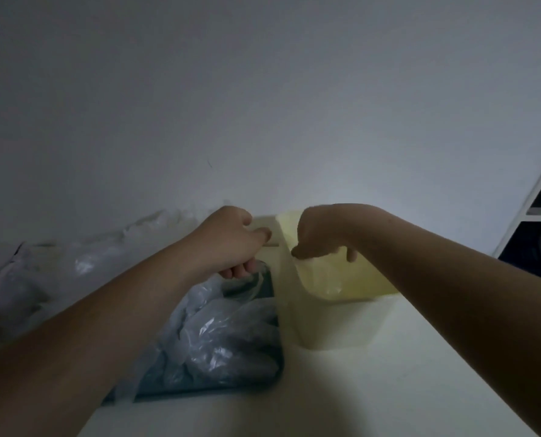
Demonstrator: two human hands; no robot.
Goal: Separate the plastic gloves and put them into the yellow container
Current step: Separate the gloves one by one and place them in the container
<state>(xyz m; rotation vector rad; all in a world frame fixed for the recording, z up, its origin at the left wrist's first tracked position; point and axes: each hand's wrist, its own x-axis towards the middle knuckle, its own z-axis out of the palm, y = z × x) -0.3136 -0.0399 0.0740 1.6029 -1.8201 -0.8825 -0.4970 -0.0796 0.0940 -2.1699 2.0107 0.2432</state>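
Head view is showing two bare forearms reaching forward over a pale table (341,398). The left hand (231,241) is curling its fingers (239,272) round a strand of clear film rising from the pile of plastic gloves (218,332), so it is gripping one glove or several; the dim light is hiding which. The right hand (322,234) is hanging over the open mouth of the yellow container (332,323), wrist high and fingertips (298,253) bunched and pointing down; whether it is pinching a glove or holding nothing I cannot tell, since thin film would be nearly lost against the yellow.

The gloves are lying heaped in a dark teal tray (262,378), which is sitting just beside the container on its left; the container is standing upright, and whether the two are touching is not showing. Low inside the container a faint crumpled sheen is catching the light; I am judging that to be at least one glove already dropped in, though the count is unreadable. The tray is looking well filled, so I am judging the task to be in its early part, with most of the separating and moving left to do.

Farther left a loose heap of clear plastic (83,263) is lying against the wall (262,89); a white shelf (540,197) is standing at the right edge.
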